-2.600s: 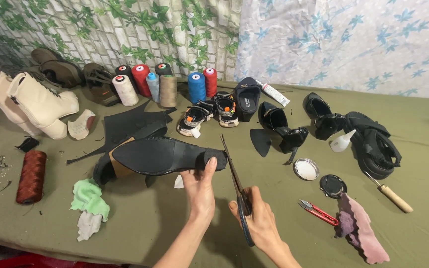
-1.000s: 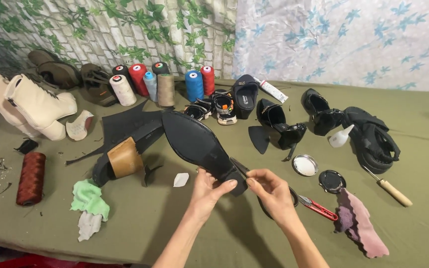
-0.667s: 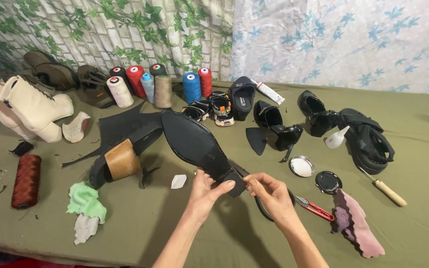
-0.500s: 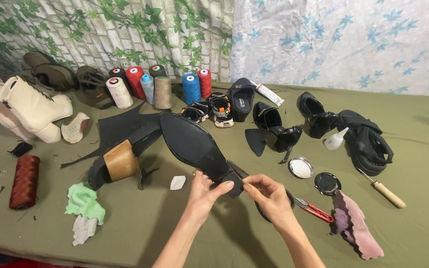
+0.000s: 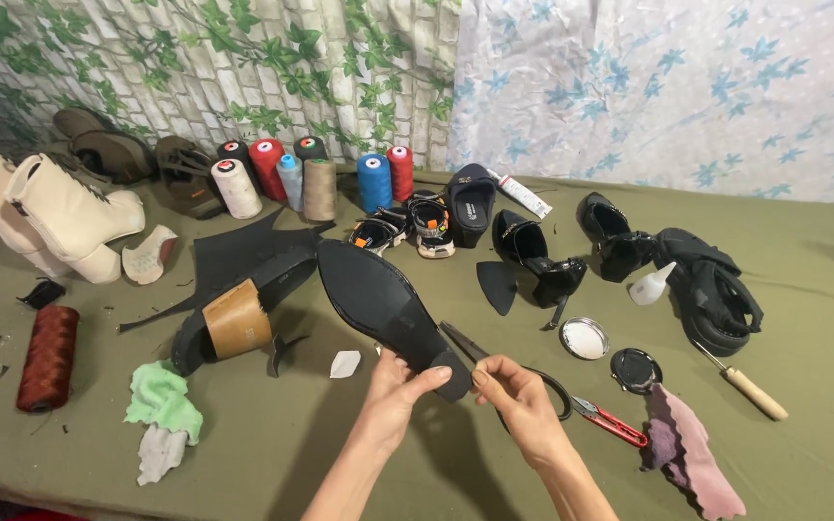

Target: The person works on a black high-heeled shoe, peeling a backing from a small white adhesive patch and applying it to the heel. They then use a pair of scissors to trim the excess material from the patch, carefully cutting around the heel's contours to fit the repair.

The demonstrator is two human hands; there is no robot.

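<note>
Covering the whole bench, the olive cloth (image 5: pixel 803 289) carries everything else: cream boots (image 5: pixel 60 217) at the far left, a row of thread spools (image 5: pixel 306 178) against the wall, black shoes (image 5: pixel 533 256) to the right. Nearer the middle lies a black block-heeled shoe (image 5: pixel 234 309), bottom up, its black sole (image 5: pixel 383 309) lifted off the cloth toward the person. The left hand (image 5: pixel 398 391) closes thumb and fingers on the sole's near end, clamped from the underside. The right hand (image 5: pixel 518 396) pinches together just beside that same tip; whether it grips the sole's edge or only touches it, I cannot tell. Scissors (image 5: pixel 514 371) lie just behind the right hand, blades toward the sole. A hard tug could tear the sole's tip or drag the shoe; a slip could carry the right hand's knuckles back against the blades.
</note>
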